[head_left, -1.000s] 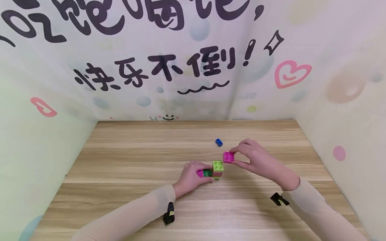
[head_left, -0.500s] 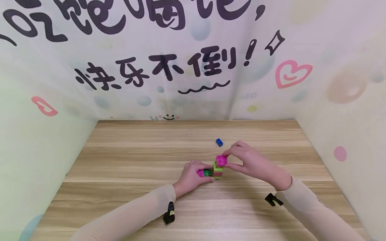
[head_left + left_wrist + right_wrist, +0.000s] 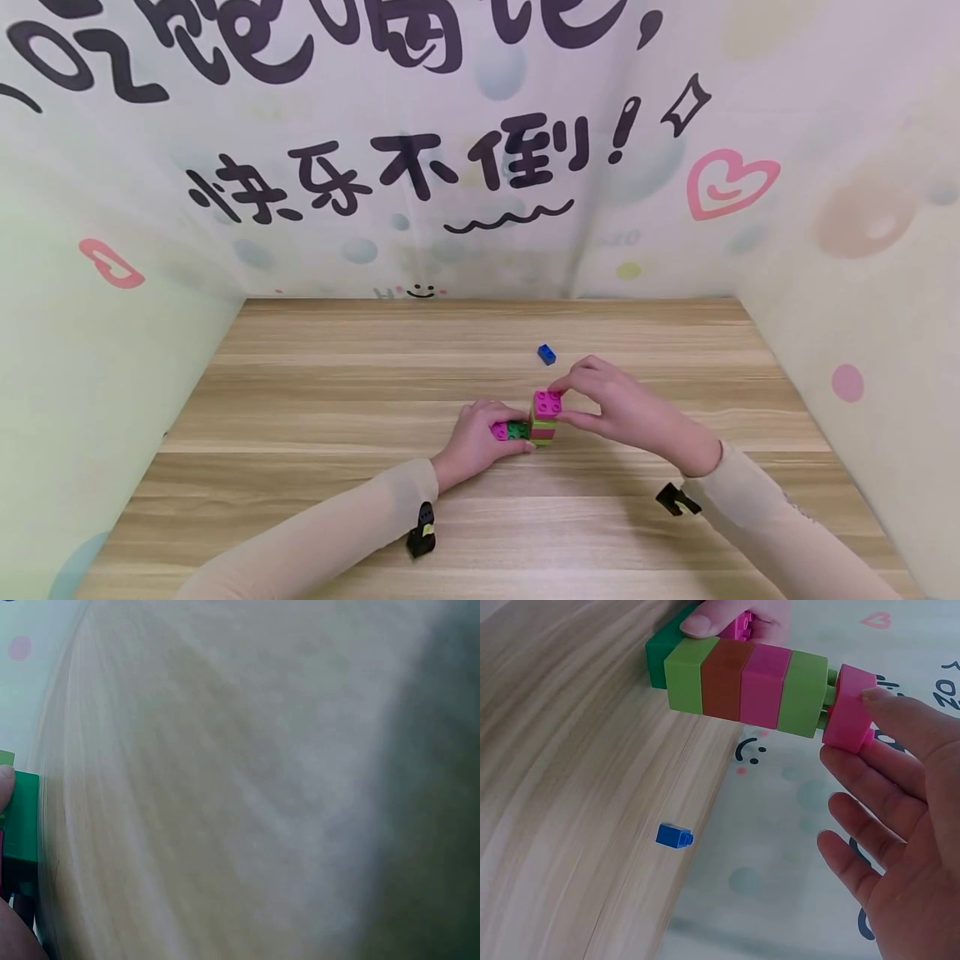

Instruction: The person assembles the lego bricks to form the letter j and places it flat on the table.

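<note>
Between thumb and fingers, my right hand [image 3: 633,412] pinches a pink toy building brick [image 3: 849,709]. That brick sits on the top studs of a small tower, slightly tilted, with a gap still showing. Below it the tower has a light green brick [image 3: 804,694], a pink one [image 3: 765,682], a brown one [image 3: 724,677] and another light green one [image 3: 686,673]. My left hand [image 3: 476,437] grips the low bricks beside the tower, a dark green brick [image 3: 516,430] and a pink brick [image 3: 499,432]. The left wrist view catches only part of the green brick [image 3: 21,817] and fingers.
A small blue brick [image 3: 547,354] lies on the wooden table [image 3: 337,350] behind the tower. Printed cloth walls [image 3: 480,250] stand at the table's back and sides. A black wrist mount [image 3: 422,533] hangs at the left sleeve, another mount [image 3: 678,498] at the right.
My right hand has carried the pink brick leftward and down, from beside the tower onto its top. The left hand has stayed in place.
</note>
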{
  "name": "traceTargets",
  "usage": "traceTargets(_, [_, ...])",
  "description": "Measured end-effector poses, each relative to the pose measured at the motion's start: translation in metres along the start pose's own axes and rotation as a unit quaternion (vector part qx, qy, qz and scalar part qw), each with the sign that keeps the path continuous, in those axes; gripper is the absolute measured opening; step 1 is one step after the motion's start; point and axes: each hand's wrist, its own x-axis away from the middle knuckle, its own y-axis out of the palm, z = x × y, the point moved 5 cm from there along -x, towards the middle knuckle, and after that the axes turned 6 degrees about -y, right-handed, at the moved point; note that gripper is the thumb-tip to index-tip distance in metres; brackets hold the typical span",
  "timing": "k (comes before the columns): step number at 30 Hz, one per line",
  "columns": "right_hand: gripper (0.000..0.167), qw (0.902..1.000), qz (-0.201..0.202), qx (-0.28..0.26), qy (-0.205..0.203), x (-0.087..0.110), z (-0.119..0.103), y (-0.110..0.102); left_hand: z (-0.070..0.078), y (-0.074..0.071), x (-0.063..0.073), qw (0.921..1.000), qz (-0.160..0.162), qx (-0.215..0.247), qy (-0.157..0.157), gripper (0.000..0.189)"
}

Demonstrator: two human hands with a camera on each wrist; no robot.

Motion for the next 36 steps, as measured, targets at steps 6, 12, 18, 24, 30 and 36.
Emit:
traceTargets(6, [0.033, 1.0000, -0.001, 0.004, -0.001, 0.000, 0.001, 0.002, 0.000, 0.000, 0.000, 1.0000, 0.000, 0.001, 0.001, 0.043])
traceTargets(12, [0.036, 0.9999, 0.006, -0.004, -0.010, 0.000, 0.000, 0.004, 0.001, 0.000, 0.000, 1.0000, 0.004, -0.001, 0.005, 0.043])
traceTargets(18, [0.033, 0.9998, 0.006, -0.016, -0.005, -0.001, 0.000, 0.005, 0.002, -0.001, 0.001, 0.9999, 0.006, -0.003, 0.008, 0.042])
traceTargets(24, [0.030, 0.9983, 0.025, -0.052, 0.014, 0.001, 0.001, 0.010, 0.000, 0.000, 0.001, 0.9999, 0.006, -0.005, 0.008, 0.043])
traceTargets(30, [0.033, 0.9974, 0.034, -0.062, 0.013, 0.005, 0.002, 0.016, -0.002, 0.003, 0.002, 1.0000, -0.001, -0.004, 0.001, 0.043])
traceTargets(36, [0.033, 0.9975, 0.037, -0.059, -0.007, 0.002, 0.001, 0.014, -0.002, 0.002, 0.000, 1.0000, 0.003, -0.003, 0.006, 0.043])
